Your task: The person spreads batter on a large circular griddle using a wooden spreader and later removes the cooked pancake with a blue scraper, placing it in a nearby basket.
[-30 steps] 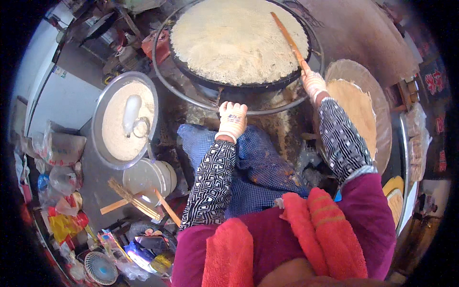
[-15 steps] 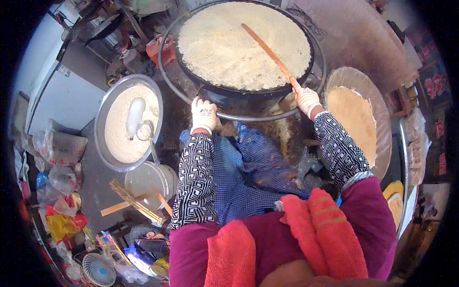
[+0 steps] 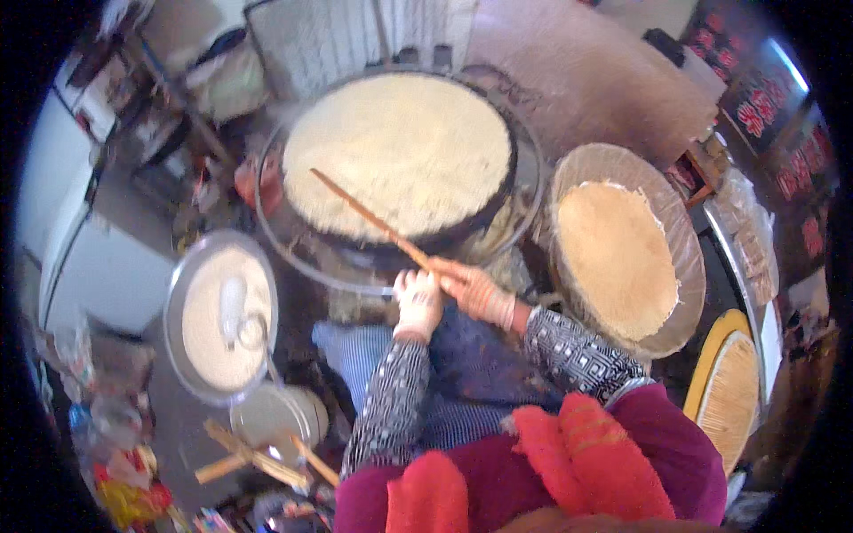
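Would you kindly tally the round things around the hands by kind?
Griddle with a pancake: 1
Straw trays: 2
Batter basin: 1
Small metal bowl: 1
Total: 5

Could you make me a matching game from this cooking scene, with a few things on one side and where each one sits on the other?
Things:
1. wooden stick
2. flat round pancake
3. metal basin of batter
4. large round griddle

Places:
A. on the woven tray at the person's right
B. straight ahead, covered with a pale cooking layer
C. held in both hands, lying across the griddle
D. at the person's left, with a ladle in it

Pairs: 1-C, 2-A, 3-D, 4-B
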Motion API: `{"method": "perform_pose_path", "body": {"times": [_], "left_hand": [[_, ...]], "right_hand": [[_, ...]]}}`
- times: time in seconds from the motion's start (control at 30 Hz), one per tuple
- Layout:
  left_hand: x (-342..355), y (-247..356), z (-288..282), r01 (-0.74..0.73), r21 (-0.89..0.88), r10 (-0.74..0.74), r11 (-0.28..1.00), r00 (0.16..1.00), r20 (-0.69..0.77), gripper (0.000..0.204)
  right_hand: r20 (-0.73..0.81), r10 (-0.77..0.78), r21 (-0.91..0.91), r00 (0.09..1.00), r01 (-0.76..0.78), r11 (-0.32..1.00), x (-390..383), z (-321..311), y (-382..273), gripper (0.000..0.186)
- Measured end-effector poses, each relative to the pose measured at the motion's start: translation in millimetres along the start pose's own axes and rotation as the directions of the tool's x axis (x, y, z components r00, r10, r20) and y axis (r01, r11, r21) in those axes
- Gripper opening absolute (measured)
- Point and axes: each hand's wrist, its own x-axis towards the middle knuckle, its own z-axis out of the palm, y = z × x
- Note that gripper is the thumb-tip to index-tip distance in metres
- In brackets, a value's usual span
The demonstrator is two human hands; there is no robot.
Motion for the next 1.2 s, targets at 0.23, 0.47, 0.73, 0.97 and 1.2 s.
{"method": "perform_pose_path", "body": {"times": [0.23, 0.47, 0.73, 0.97, 1.2], "left_hand": [[-6.8, -68.5, -39.2, -0.026, 0.042, 0.028, 0.999, 0.999, -0.032, 0.033], [6.3, -173.8, -39.6, -0.001, 0.239, -0.02, 0.971, 0.996, 0.084, 0.017], [40.4, -255.1, -68.0, -0.052, 0.397, -0.087, 0.916, 0.942, 0.323, 0.011], [62.6, -295.2, -61.6, -0.143, 0.524, -0.063, 0.84, 0.933, 0.355, 0.013], [64.5, -265.8, -61.7, -0.187, 0.634, -0.173, 0.751, 0.87, 0.461, 0.024]], "right_hand": [[0.134, -0.017, -0.819, 0.991, 0.121, 0.561, 14.4, -118.8, 47.2, 0.048], [-0.138, -0.019, -0.8, 0.99, -0.1, 0.592, 68.9, -203.1, 112.5, 0.04], [-0.362, 0.075, -0.783, 0.929, -0.347, 0.516, 166.7, -265.5, 128.0, 0.04], [-0.423, 0.101, -0.734, 0.9, -0.406, 0.544, 216.7, -299.5, 135.9, 0.038], [-0.412, -0.026, -0.517, 0.911, -0.21, 0.83, 143.5, -269.9, 170.7, 0.039]]}}
